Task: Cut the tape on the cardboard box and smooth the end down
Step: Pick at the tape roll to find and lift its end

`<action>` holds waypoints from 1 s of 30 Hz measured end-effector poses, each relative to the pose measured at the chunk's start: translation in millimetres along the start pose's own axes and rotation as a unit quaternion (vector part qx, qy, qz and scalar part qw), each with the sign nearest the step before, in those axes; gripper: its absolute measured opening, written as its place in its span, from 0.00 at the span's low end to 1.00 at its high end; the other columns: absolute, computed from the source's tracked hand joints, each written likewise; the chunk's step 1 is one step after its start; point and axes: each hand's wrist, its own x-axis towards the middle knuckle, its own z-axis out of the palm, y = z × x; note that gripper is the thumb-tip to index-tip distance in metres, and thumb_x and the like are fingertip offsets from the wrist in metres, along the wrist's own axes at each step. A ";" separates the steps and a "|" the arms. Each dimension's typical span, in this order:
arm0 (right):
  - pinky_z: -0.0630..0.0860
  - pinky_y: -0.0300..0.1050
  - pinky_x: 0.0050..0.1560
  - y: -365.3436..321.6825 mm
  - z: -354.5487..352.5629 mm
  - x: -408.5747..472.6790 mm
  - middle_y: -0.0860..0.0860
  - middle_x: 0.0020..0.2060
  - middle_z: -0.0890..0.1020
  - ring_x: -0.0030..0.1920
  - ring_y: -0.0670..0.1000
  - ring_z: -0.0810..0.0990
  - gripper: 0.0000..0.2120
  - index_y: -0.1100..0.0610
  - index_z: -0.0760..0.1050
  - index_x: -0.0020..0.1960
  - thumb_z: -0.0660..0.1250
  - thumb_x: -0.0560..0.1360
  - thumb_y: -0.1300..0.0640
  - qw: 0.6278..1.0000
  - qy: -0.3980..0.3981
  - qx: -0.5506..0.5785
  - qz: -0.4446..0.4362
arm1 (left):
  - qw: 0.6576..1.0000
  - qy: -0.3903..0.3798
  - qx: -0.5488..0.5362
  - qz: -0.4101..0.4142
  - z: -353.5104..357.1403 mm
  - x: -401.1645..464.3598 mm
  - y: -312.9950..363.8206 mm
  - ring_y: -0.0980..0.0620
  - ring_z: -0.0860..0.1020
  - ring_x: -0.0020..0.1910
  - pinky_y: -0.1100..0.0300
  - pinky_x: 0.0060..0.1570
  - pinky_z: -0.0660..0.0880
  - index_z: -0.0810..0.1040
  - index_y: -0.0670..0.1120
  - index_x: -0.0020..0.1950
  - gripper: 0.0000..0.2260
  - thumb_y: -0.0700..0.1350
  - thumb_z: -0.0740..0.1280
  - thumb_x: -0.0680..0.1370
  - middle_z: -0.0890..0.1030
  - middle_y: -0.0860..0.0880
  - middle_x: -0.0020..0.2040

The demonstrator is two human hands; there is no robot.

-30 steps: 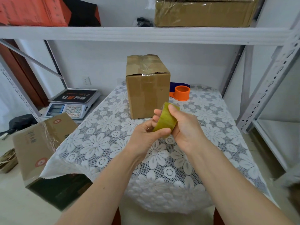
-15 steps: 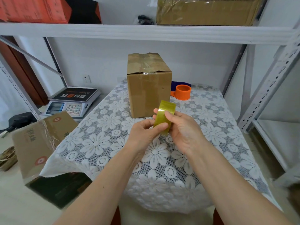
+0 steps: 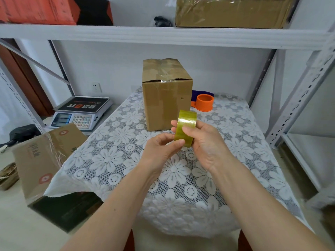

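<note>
Packing stockroom: metal shelving (image 3: 163, 36), boxes (image 3: 230, 12), weighing scale (image 3: 81, 113).

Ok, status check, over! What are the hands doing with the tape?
Both hands, left and right, grip the tape roll over the table. Box behind, untouched. Nothing in the way.

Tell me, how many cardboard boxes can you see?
3: one taped cardboard box on the table, one tipped cardboard box on the floor left, one wrapped cardboard box on the shelf. Others may be hidden.
</note>
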 end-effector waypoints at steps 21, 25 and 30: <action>0.78 0.48 0.50 0.5 15.5 1.0 0.50 0.37 0.85 0.38 0.48 0.83 0.03 0.54 0.80 0.44 0.67 0.75 0.59 0.994 0.079 -0.069 -0.013 | 1.000 -0.007 -0.003 0.012 5.9 -1.4 -0.6 0.44 0.81 0.48 0.52 0.57 0.78 0.81 0.39 0.43 0.05 0.34 0.74 0.70 0.82 0.38 0.47; 0.77 0.48 0.52 -0.3 15.0 0.4 0.50 0.39 0.86 0.37 0.48 0.82 0.04 0.56 0.80 0.46 0.67 0.73 0.62 0.996 0.056 -0.066 -0.013 | 1.000 0.000 0.006 0.017 5.1 -2.1 -0.6 0.44 0.81 0.49 0.50 0.59 0.77 0.82 0.41 0.43 0.05 0.35 0.74 0.70 0.83 0.38 0.47; 0.78 0.46 0.50 0.1 13.8 -0.8 0.51 0.41 0.86 0.37 0.47 0.82 0.07 0.57 0.79 0.48 0.67 0.73 0.65 0.998 0.043 -0.048 -0.017 | 1.000 0.010 0.013 0.023 4.0 -2.6 1.4 0.44 0.82 0.48 0.49 0.59 0.77 0.83 0.45 0.41 0.04 0.37 0.75 0.69 0.84 0.40 0.46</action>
